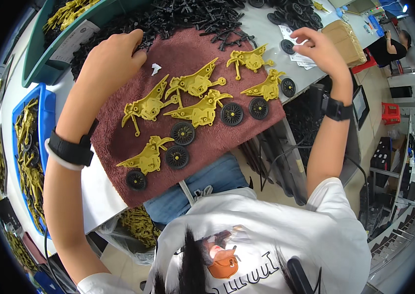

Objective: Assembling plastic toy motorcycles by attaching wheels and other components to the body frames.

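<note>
Six yellow toy frames lie on the dark red towel, most with black wheels beside them. The left hand reaches into the black parts pile at the towel's far edge; I cannot tell what its fingers hold. The right hand hangs curled and empty near a loose wheel. A wheel might roll off the bench edge.

Blk plastic parts heaped beyond maroon towel, blk wheels alongside.
</note>
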`<state>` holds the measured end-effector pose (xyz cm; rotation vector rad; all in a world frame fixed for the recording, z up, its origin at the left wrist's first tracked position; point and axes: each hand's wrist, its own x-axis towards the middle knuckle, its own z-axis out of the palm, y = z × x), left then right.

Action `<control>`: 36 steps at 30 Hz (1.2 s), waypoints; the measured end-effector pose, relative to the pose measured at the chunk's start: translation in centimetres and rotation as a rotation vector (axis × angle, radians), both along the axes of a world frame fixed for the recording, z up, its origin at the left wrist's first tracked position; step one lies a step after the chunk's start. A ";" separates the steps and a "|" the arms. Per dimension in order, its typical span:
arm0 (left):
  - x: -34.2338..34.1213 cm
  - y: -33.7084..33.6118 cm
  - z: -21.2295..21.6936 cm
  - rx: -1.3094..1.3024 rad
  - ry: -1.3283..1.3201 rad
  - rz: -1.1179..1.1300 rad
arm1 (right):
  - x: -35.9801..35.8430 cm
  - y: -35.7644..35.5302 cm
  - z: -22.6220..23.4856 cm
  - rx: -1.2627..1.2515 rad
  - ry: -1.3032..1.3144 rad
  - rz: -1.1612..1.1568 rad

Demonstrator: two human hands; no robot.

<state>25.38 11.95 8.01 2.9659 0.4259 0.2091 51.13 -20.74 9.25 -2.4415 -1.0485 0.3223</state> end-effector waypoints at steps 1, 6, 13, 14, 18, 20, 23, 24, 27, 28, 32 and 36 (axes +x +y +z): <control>-0.4 -0.5 0.6 -0.021 -0.031 0.004 | 0.2 0.0 -0.5 -0.002 -0.002 -0.001; -6.5 -3.3 4.1 -0.224 -0.159 -0.065 | 0.9 0.7 -2.7 -0.062 -0.115 0.059; -16.8 -10.4 5.0 -0.765 -0.278 0.312 | 0.4 -0.6 -2.8 -0.012 -0.263 -0.031; -18.1 -10.9 4.3 -0.838 -0.296 0.361 | 0.3 -0.5 -2.7 0.031 -0.259 0.012; -20.7 -13.4 2.4 -1.145 -0.341 0.580 | -3.6 1.2 -0.3 0.183 -0.126 0.117; -21.3 -13.9 1.0 -1.170 -0.329 0.557 | -7.3 2.2 0.9 0.287 0.017 0.141; -21.9 -13.5 -0.8 -1.030 -0.240 0.493 | -9.6 3.1 1.3 0.273 0.027 0.232; -21.8 -13.7 -0.9 -1.032 -0.241 0.494 | -9.2 3.1 1.0 0.250 -0.073 0.225; -21.3 -13.9 -1.3 -0.943 -0.295 0.449 | -5.8 2.1 -0.2 0.180 -0.238 0.183; -21.1 -13.9 -1.5 -0.894 -0.347 0.436 | -4.5 1.8 -0.7 0.122 -0.210 0.073; -20.4 -13.3 -1.4 -0.822 -0.392 0.418 | 3.4 -1.1 -3.5 -0.154 -0.142 -0.148; -20.4 -13.5 -1.9 -0.872 -0.448 0.457 | 2.4 -1.1 -2.7 -0.165 -0.368 -0.105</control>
